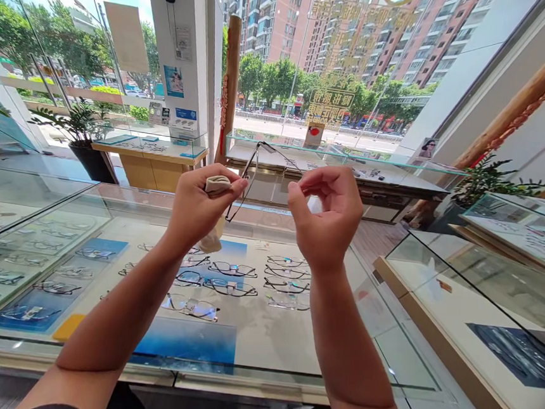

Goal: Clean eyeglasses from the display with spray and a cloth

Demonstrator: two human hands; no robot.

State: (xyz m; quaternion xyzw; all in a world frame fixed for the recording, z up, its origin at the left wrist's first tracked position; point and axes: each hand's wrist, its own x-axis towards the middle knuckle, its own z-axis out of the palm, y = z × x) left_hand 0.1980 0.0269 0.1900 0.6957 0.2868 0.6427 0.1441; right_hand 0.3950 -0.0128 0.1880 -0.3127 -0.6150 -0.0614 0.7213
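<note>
My left hand point(206, 202) grips a pair of thin dark-rimmed eyeglasses point(251, 172) between thumb and fingers, above the glass showcase. The eyeglasses are tilted, seen nearly edge-on, and one temple reaches toward my right hand. A folded beige cloth point(217, 185) is tucked in the same left hand; a loose end of it hangs below. My right hand point(326, 212) is raised at the same height, its fingers curled and the tips of thumb and index finger close together by the temple's end. Whether they pinch the temple is too fine to make out.
Beneath my hands, a glass showcase point(279, 351) holds rows of eyeglasses point(232, 269) and blue display sheets. Another showcase point(465, 298) stands at the right. Farther off, a display counter point(375, 175) runs along the window. Potted plants point(81, 127) flank the room.
</note>
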